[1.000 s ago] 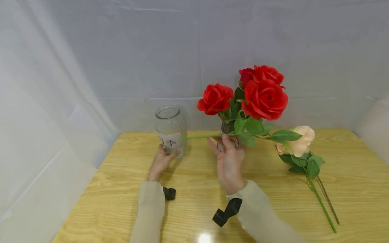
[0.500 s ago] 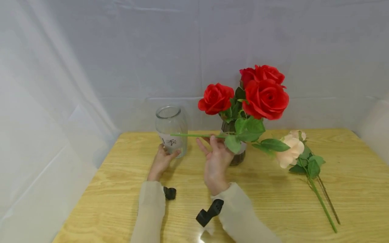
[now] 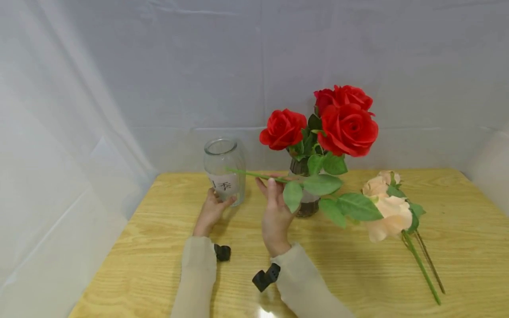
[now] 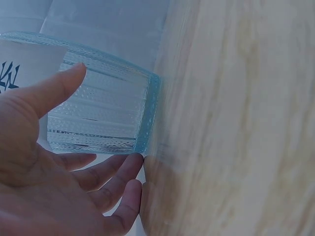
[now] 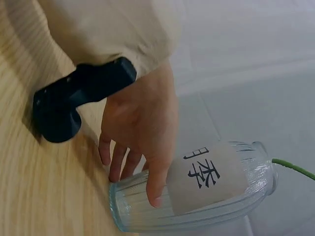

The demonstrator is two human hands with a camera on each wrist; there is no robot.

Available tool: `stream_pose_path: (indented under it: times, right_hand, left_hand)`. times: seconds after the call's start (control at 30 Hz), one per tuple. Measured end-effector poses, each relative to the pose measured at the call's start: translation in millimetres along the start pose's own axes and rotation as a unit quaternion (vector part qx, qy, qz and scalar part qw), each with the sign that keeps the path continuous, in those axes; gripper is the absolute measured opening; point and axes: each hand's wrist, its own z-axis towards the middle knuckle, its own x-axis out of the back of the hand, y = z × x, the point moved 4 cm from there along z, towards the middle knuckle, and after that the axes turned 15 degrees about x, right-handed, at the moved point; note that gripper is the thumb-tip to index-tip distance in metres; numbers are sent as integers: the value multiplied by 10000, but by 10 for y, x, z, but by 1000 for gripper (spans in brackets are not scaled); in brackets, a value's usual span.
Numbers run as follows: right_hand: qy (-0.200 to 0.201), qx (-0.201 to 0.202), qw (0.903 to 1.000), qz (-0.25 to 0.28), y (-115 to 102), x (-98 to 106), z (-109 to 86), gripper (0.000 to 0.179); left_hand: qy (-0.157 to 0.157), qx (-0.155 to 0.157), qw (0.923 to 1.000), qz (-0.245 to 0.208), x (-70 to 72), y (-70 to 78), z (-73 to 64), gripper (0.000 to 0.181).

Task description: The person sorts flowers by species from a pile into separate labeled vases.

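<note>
My left hand [image 3: 210, 213] holds the lower part of a clear glass vase [image 3: 219, 165] that stands upright on the table. In the left wrist view the thumb lies over the vase's side [image 4: 103, 98] and the fingers curl near its base. My right hand [image 3: 275, 223] pinches the green stem of a peach rose [image 3: 391, 217], held nearly level with its bloom to the right. The stem's cut end [image 3: 234, 170] overlaps the vase below its mouth in the head view. In the right wrist view the stem [image 5: 295, 169] shows beside the vase mouth, with the left hand [image 5: 142, 128] below.
A darker vase [image 3: 308, 209] with several red roses [image 3: 349, 129] stands behind my right hand. More peach roses [image 3: 375, 184] lie on the wooden table [image 3: 159, 247] at the right, stems toward me. White sheeting [image 3: 191, 79] hangs behind and at the sides.
My right hand has moved left with the peach rose, whose bloom has swung down toward me as its stem end tilted up. The left hand and glass vase have stayed put.
</note>
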Motion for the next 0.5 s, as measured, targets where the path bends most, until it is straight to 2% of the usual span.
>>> stream_pose_path:
  times: [0.13, 0.27, 0.37, 0.5]
  right_hand:
    - [-489, 620, 9968, 85, -57, -118, 61, 15]
    - [-808, 976, 9917, 205, -73, -248, 132, 16]
    - [-989, 1200, 9878, -65, -55, -320, 179, 14]
    - [-1287, 1555, 9773, -637, -3, -385, 237, 9]
  left_hand:
    - [29, -4, 10000, 32, 4, 7, -1, 81]
    - [111, -8, 9999, 99, 7, 16, 1, 80]
    - [155, -12, 9998, 158, 9, 17, 7, 79]
    - [202, -16, 9993, 303, 13, 1, 28, 78]
